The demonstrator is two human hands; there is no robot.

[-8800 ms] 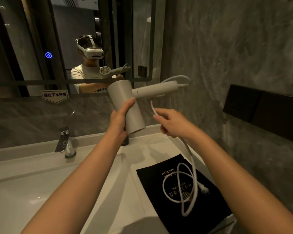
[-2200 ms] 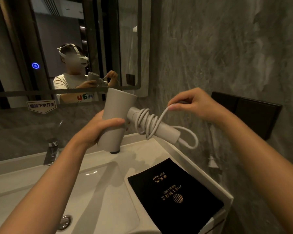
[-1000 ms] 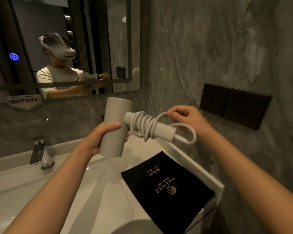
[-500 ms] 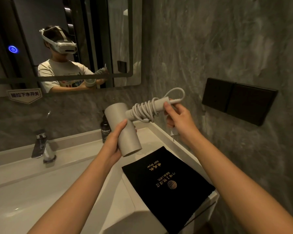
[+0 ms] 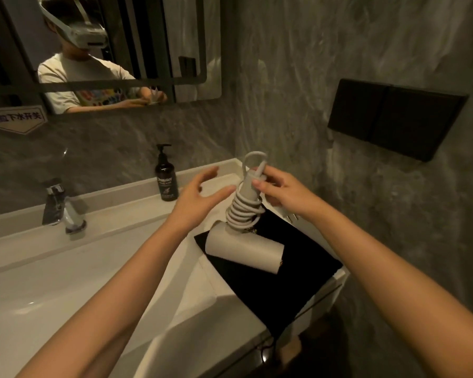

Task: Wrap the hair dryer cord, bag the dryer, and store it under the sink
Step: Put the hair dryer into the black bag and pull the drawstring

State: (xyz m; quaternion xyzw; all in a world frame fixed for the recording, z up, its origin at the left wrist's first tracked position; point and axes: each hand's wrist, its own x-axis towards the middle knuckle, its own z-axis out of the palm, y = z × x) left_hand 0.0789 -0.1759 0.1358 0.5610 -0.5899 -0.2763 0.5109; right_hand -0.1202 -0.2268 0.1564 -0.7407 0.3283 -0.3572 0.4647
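Desk [image 5: 153,216]: I see pale sink counter — faucet [image 5: 63,211], soap bottle [image 5: 165,175]
Right end: black bag [image 5: 298,285] — lying flat

A pale grey-white hair dryer [image 5: 243,248] with a matching pale cord [image 5: 243,211] lies on a plain black bag [image 5: 279,285] below the right hand [image 5: 281,190]. Left of the left hand [image 5: 200,199] stands a black pump bottle [image 5: 165,177] with white lettering. The countertop [image 5: 115,214] beneath both hands is white, and the wall [image 5: 298,64] beyond them is mottled grey stone.
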